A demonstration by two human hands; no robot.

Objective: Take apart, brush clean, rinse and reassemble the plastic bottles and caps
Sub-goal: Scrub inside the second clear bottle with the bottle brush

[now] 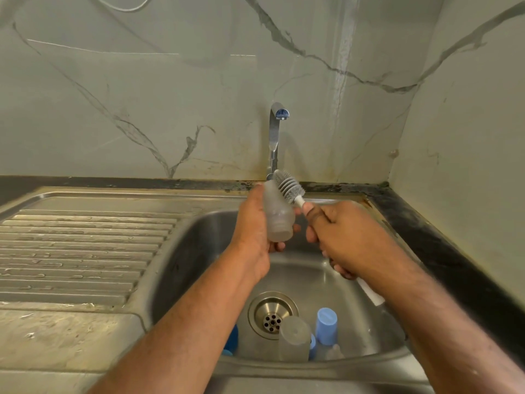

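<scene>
My left hand (252, 226) grips a cloudy, uncapped plastic bottle (277, 216) over the sink basin, its neck pointing down toward me. My right hand (345, 237) holds the white handle of a bottle brush; the grey bristle head (288, 186) lies against the bottle's upper outer side. At the front of the basin stand another cloudy bottle (294, 338) and a light blue cap (326, 325). A dark blue piece (231, 338) peeks out beside my left forearm.
The steel sink (199, 237) has its drain (272, 315) in the middle of the basin. A ribbed, wet draining board (82, 248) lies to the left. The tap (275, 137) rises behind my hands, with no water running. A dark counter edge (443, 245) runs along the right.
</scene>
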